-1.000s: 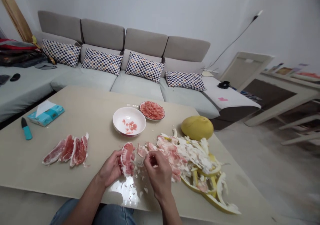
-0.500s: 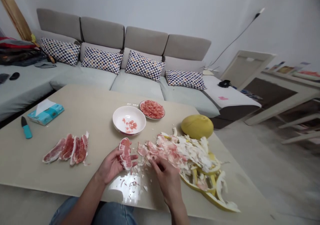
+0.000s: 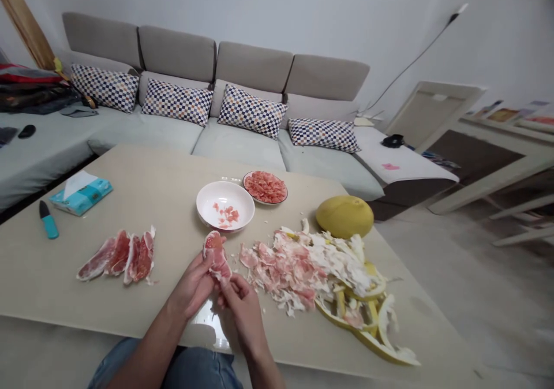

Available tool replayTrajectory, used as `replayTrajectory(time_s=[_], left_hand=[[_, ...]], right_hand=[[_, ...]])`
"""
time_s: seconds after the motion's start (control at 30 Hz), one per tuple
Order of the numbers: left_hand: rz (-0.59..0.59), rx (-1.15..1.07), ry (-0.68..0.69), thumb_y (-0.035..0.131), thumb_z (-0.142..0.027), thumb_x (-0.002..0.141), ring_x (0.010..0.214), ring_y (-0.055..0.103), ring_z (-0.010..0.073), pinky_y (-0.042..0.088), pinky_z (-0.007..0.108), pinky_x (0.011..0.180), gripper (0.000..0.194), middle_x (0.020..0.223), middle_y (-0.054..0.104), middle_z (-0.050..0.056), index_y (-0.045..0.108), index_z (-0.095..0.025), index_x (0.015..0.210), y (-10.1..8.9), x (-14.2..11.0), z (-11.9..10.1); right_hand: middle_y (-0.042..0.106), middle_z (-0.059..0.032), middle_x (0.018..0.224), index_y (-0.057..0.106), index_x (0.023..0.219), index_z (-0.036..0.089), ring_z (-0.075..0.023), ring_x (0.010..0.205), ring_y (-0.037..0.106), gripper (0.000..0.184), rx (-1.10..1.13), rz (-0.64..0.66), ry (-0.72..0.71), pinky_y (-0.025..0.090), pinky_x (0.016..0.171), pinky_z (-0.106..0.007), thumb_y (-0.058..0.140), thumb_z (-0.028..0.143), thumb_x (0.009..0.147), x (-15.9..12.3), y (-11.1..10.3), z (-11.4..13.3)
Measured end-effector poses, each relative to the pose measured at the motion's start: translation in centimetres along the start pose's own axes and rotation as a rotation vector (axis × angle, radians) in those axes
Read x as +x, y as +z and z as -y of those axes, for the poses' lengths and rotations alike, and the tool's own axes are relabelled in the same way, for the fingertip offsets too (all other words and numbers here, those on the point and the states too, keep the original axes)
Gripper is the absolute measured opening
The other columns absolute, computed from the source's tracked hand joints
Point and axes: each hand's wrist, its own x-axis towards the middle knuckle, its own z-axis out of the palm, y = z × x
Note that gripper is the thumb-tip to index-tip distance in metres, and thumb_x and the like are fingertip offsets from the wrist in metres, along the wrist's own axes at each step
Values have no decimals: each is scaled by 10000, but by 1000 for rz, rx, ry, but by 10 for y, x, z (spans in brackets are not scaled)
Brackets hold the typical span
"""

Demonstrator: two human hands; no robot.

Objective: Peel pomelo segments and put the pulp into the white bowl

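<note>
A knife with a teal handle (image 3: pixel 48 223) is laid near the left edge of the bench (image 3: pixel 86 296), just below a teal tissue packet (image 3: pixel 81 193). To their right, peeled pomelo segments (image 3: pixel 119 256) are arranged in an overlapping row. A further pomelo segment (image 3: pixel 216 256) is grasped in the left hand (image 3: pixel 190 288), held up over the bench, and its lower end is pinched by the right hand (image 3: pixel 242 311). Beyond the hands, a white bowl (image 3: pixel 205 201) holding a few bits of pulp is set just beside a plate (image 3: pixel 244 184) heaped with pink pulp. To the right of the hands, a pile of white pith and membrane (image 3: pixel 298 268) is spread, with yellow rind (image 3: pixel 363 325) lying under and beside it. A whole pomelo (image 3: pixel 344 217) sits just behind the pile. A grey sofa (image 3: pixel 242 152) is seen past the bench.
</note>
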Motion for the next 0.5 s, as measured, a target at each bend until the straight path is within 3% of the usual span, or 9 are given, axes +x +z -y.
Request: replayTrajectory(time_s=[0.07, 0.23, 0.33, 0.5], left_hand=[[23, 51, 15, 683, -299, 853, 690, 640, 158, 513, 264, 633, 504, 829, 682, 39, 549, -206, 1330, 1, -2, -1], [-73, 130, 43, 797, -188, 736, 929, 682, 218, 487, 320, 903, 407, 971, 745, 105, 677, -123, 1119, 1, -1, 0], [-137, 145, 90, 816, -181, 707, 940, 688, 224, 482, 325, 916, 342, 964, 760, 109, 705, -111, 1023, 0, 2, 2], [-131, 190, 82, 835, -147, 669, 933, 694, 207, 481, 296, 911, 375, 971, 768, 102, 708, -118, 1020, 0, 2, 3]], right_hand=[[536, 35, 567, 664, 766, 161, -94, 489, 431, 357, 50, -67, -14, 344, 492, -211, 699, 515, 780, 5, -1, 7], [485, 64, 528, 669, 830, 169, -87, 474, 390, 363, 125, -201, -52, 320, 472, -198, 754, 506, 724, 9, -7, 19], [557, 40, 610, 681, 881, 174, -100, 514, 444, 353, 78, -178, -69, 367, 497, -210, 771, 470, 711, 9, -8, 21], [523, 39, 533, 643, 681, 163, -104, 490, 438, 328, -28, -223, -108, 363, 482, -218, 736, 473, 732, 8, -11, 21]])
